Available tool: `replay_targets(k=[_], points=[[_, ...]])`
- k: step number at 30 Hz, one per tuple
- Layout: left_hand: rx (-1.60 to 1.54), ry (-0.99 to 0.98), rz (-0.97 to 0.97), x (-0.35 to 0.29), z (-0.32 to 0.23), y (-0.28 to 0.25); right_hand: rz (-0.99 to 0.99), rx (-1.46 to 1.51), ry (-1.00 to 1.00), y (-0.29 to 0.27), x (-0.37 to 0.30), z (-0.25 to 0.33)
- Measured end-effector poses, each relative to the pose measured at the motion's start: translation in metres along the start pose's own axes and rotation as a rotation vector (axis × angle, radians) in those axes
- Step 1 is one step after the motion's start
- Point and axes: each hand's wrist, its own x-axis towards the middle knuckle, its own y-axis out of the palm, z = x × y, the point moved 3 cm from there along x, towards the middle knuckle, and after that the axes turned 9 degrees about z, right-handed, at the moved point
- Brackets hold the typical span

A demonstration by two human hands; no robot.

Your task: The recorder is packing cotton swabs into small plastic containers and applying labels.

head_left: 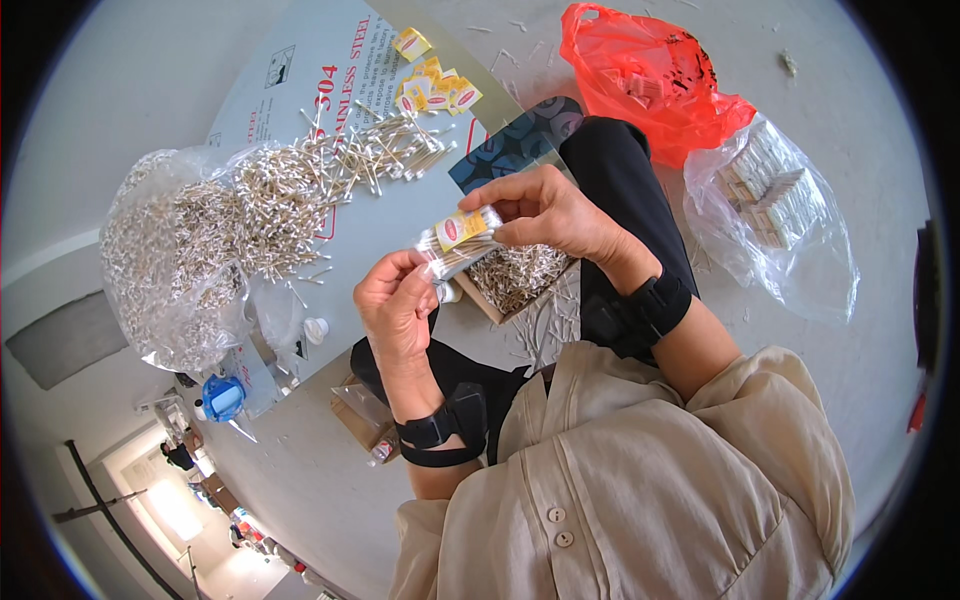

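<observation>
Between my hands is a small see-through bag of cotton swabs (470, 250) with a yellow and white label card inside. My left hand (395, 305) pinches its lower left end between thumb and fingers. At its upper right end, my right hand (560, 215) grips the bag with thumb and forefinger. Just below it a cardboard box (497, 316) full of loose swabs sits between my knees. Loose cotton swabs (390, 155) lie heaped on the sheet-covered table, spilling from a large plastic bag (165, 335). Several yellow label cards (437, 88) rest at the table's far end.
On the floor to the right are a red plastic bag (610, 60) and a see-through bag of packed swab bundles (765, 195). A blue container (222, 397) and a small white cap (316, 329) are at the left. Another cardboard box (360, 415) stands by my left forearm. Swabs litter the floor.
</observation>
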Motion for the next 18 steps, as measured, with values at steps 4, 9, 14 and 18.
replay_targets(k=[4,9,14,18], points=[[0.032,-0.036,0.030,0.0006,-0.0025,0.0042,0.021,0.081,-0.018,-0.0035,-0.0006,-0.0042],[0.048,-0.079,0.033,0.0008,-0.0024,0.0042,0.033,0.133,-0.015,-0.0017,0.0002,-0.0043],[0.040,-0.106,0.025,0.0002,-0.0009,0.0053,0.043,0.182,-0.036,-0.0021,0.0012,-0.0087],[0.033,-0.091,0.014,0.0001,-0.0007,0.0062,0.038,0.148,-0.017,-0.0033,0.0016,-0.0098]])
